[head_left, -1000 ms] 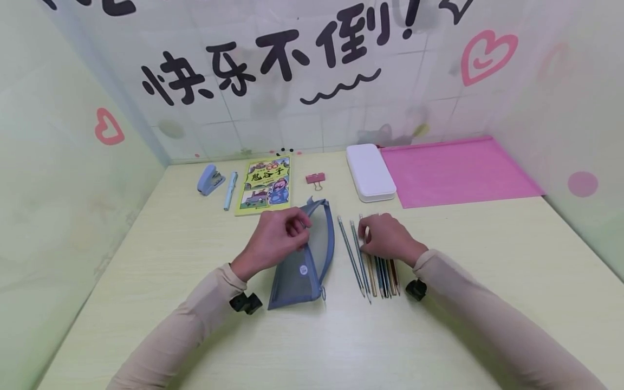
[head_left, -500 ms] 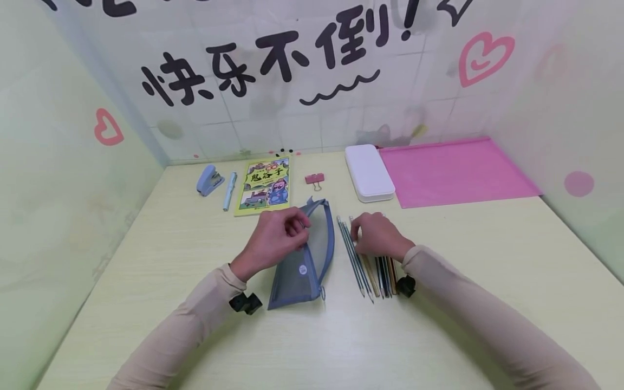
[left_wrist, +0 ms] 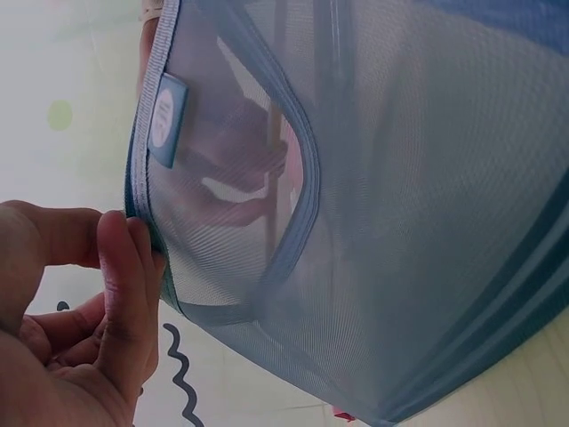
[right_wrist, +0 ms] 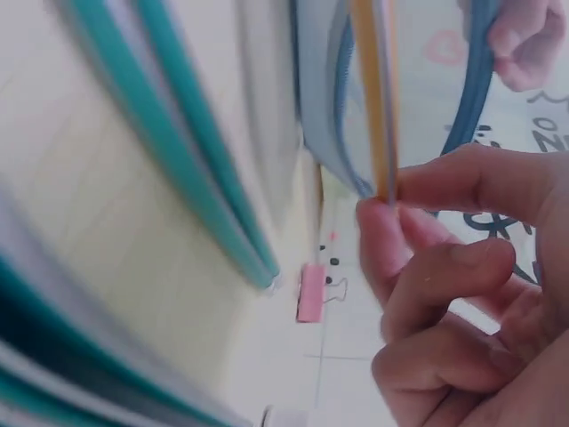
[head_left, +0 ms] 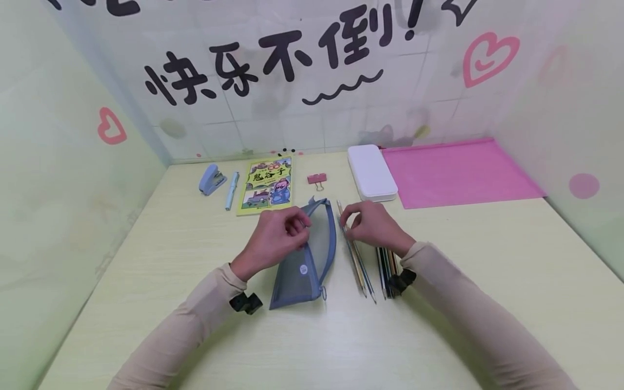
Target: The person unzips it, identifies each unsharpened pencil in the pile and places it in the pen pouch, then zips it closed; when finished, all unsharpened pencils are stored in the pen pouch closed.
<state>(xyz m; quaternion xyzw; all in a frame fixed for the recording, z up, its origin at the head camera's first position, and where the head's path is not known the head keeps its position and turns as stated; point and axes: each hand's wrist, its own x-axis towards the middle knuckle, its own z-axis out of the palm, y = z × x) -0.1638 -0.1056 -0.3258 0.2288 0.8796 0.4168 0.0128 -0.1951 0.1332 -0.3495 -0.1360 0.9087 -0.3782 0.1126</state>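
R fingers [right_wrist: 476, 173] pinch yellow pencil [right_wrist: 374, 98], tip nearside, long axis approx fore-aft; L fingers [left_wrist: 124, 298] pinch pouch [left_wrist: 391, 267].

The right hand [head_left: 377, 225] has moved leftward, and its fingertips are now close beside the open pouch [head_left: 292, 277]. It pinches a gold pencil [right_wrist: 377, 89], which has shifted with it: a second ago this lay right of the blue pencil [head_left: 368, 279], next to the bundle [head_left: 384, 271], but now its tip sits on the blue one's left and its eraser end reaches farther from the person than before. The gap left of the bundle is wider. The black wrist camera [head_left: 402, 281], earlier at the bundle's right, now covers some of its lower ends.
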